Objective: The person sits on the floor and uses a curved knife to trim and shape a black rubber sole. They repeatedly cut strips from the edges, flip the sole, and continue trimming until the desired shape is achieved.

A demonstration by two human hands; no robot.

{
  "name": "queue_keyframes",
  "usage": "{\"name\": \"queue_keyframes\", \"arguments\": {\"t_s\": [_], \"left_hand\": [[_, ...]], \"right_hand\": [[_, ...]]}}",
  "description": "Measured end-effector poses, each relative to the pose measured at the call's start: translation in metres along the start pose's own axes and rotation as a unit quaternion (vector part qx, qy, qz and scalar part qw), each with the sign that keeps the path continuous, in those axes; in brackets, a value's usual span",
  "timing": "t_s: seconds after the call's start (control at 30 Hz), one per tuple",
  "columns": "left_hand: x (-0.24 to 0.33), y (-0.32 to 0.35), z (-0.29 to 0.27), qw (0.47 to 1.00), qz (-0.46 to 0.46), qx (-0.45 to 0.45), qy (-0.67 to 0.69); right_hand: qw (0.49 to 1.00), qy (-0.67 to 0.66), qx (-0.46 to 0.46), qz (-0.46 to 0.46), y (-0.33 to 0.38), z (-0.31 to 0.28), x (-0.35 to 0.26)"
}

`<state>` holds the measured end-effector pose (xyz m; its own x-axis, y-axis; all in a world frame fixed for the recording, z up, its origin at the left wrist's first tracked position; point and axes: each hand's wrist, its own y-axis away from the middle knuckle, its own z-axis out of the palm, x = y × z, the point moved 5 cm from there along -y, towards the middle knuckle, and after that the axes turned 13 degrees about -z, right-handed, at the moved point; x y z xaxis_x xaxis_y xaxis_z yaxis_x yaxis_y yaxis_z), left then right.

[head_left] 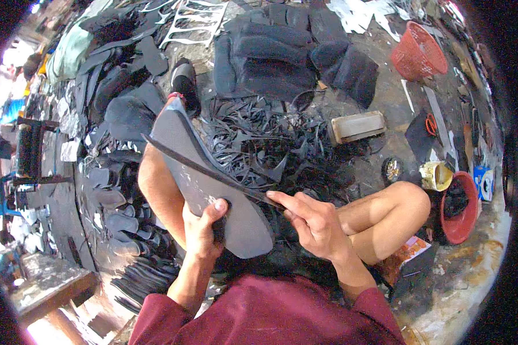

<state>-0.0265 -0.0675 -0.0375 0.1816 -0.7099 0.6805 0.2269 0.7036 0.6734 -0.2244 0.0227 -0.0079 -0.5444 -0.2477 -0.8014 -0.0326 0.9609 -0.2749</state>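
A grey, foot-shaped shoe sole [243, 223] lies tilted in front of me, its narrower end pointing away to the upper left. My left hand [204, 224] grips its near side, thumb on the flat face and the other fingers mostly hidden beneath. Across the sole, along its right edge, runs a long thin dark strip [193, 164], its far end sticking out past the left side. At the right edge my right hand [312, 225] is closed, index finger stretched along something thin and dark. Whether that is a blade or the strip's end, I cannot make out.
Beyond the sole lies a heap of dark offcuts [259, 135]. Stacked black pads [270, 54] lie farther back. A pale block [358, 126], a red basket [418, 53], a red basin [459, 210] and a yellowish pot [436, 175] stand rightward. Several sole-like pieces [121, 221] line the left.
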Motion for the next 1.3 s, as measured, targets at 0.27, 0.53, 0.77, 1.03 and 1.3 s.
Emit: {"name": "queue_keyframes", "arguments": {"t_s": [0.27,0.53,0.77,1.03,1.3], "left_hand": [[0.008,0.002,-0.003,0.999,-0.036,-0.025,-0.008],[0.006,0.011,-0.002,0.988,-0.054,-0.116,-0.082],[0.057,0.011,-0.026,0.999,-0.027,-0.024,0.011],[0.047,0.018,-0.047,0.984,-0.122,-0.123,0.05],[0.053,0.012,-0.031,0.987,-0.101,-0.105,-0.066]], "right_hand": [[0.998,-0.01,0.058,-0.029,-0.049,0.052,0.021],[0.985,0.029,0.171,-0.015,-0.09,0.07,0.037],[0.986,0.052,0.123,-0.104,-0.035,0.058,-0.029],[0.997,-0.004,0.071,0.039,0.12,0.09,0.031],[0.998,0.019,-0.027,-0.047,-0.005,0.029,0.013]]}}
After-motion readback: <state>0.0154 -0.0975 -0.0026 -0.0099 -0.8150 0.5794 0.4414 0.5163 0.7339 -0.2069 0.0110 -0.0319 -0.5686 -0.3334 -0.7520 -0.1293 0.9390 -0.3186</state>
